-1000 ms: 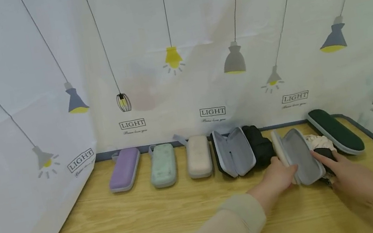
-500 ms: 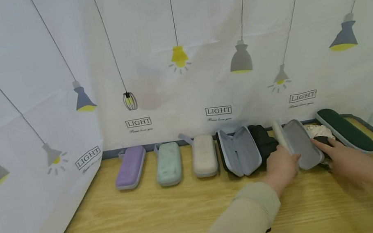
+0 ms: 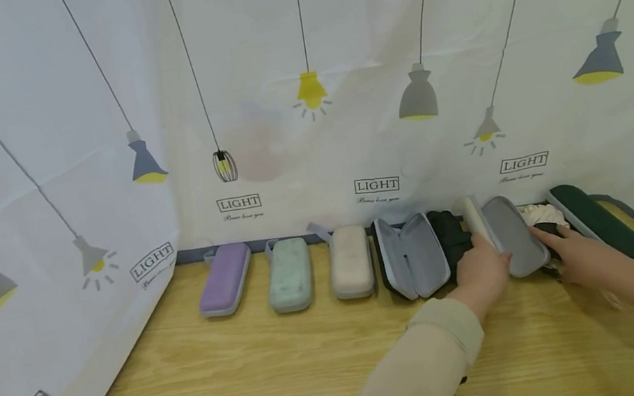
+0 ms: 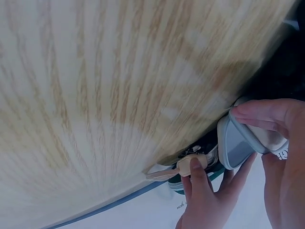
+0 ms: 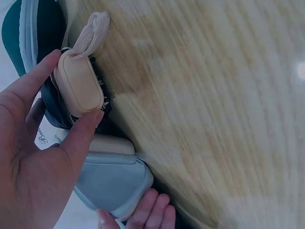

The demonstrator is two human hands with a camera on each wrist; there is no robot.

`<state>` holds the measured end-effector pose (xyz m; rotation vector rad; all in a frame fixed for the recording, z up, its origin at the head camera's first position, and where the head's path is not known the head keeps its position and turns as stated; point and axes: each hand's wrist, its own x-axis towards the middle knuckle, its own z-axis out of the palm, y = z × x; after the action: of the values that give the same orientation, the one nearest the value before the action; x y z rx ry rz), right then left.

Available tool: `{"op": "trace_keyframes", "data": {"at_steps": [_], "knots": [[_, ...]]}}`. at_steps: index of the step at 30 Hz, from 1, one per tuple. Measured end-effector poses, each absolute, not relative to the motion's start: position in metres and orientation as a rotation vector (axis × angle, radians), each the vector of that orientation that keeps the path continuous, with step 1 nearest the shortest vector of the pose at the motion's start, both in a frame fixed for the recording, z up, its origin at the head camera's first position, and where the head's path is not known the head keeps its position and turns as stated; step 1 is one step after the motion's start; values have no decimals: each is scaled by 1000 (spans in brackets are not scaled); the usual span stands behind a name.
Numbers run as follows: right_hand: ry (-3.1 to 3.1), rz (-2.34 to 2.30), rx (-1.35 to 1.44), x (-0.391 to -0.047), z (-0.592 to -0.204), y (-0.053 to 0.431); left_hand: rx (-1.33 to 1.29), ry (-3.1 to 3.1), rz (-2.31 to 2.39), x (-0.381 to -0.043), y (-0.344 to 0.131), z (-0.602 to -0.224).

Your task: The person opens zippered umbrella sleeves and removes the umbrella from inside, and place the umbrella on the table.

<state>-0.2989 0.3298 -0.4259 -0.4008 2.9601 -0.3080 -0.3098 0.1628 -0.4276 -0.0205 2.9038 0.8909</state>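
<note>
My left hand (image 3: 483, 268) grips one half of an open cream zip case (image 3: 515, 237) with a grey lining, near the back wall. In the left wrist view its fingers lie along the case's pale shell (image 4: 270, 137). To the right, my right hand (image 3: 581, 254) pinches what looks like a compact folded umbrella by its peach handle (image 5: 81, 83), thumb and index finger at its two ends. A looped strap (image 5: 91, 36) hangs from the handle. Bunched cream fabric (image 3: 542, 213) shows behind the right fingers, with dark fabric under the handle.
Leftward along the wall stand a black bundle (image 3: 450, 238), an open black case (image 3: 413, 255), and closed beige (image 3: 350, 263), mint (image 3: 289, 275) and purple (image 3: 225, 280) cases. A dark green case (image 3: 598, 223) lies at the far right, close beside the right hand.
My left hand has moved the open cream case back toward the wall and set it farther from me. The right hand stays at the folded umbrella. The head view has turned slightly left.
</note>
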Motion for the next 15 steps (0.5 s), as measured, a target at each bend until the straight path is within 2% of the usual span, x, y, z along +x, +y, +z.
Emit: {"op": "trace_keyframes", "data": {"at_steps": [8,15], "knots": [[2977,-317,-452,-301,-424,328,-7,2939,904,-308,159,-425],[2941,-328,-382,-304,-421,328,18,2932,878,-307,157,-422]]}}
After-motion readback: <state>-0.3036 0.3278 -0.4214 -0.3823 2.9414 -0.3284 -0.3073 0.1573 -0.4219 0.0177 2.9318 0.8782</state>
